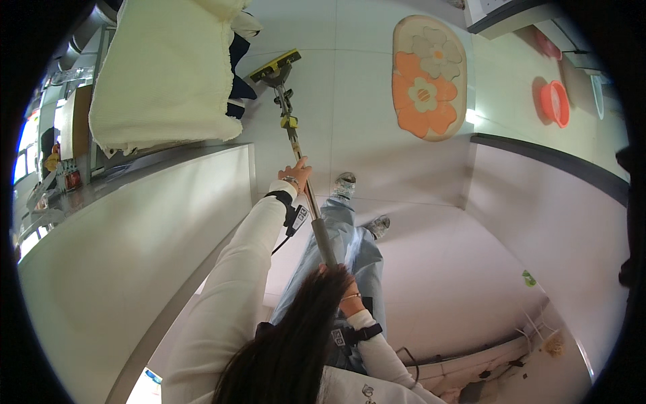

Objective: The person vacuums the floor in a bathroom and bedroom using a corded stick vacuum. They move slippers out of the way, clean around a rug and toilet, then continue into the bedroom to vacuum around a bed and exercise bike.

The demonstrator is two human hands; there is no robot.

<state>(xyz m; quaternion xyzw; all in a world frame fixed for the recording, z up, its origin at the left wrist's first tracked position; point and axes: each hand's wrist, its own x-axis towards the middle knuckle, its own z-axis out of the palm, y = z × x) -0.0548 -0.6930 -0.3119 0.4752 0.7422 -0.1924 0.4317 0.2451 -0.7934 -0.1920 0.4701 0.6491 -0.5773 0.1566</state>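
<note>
A sponge mop (303,166) slants across the middle of the view, its yellow-and-black head (276,65) down on the pale tiled floor (363,126). My left hand (298,174), with a watch at its wrist, is wrapped around the metal pole partway up. Near my body, my right hand (351,293) is at the top of the grey handle grip (323,242). Dark hair hangs over part of that hand, hiding some of its fingers. The pole passes in front of my jeans, and the mop head rests close to a piece of cream cloth.
Cream cloth (166,76) drapes over the counter at left, dark fabric beside it. A low white wall (151,222) runs along my left. An orange-flower mat (429,81) lies ahead right. Beyond the dark-topped partition (545,164) stands a pink basin (555,103). Wires and debris lie behind at right.
</note>
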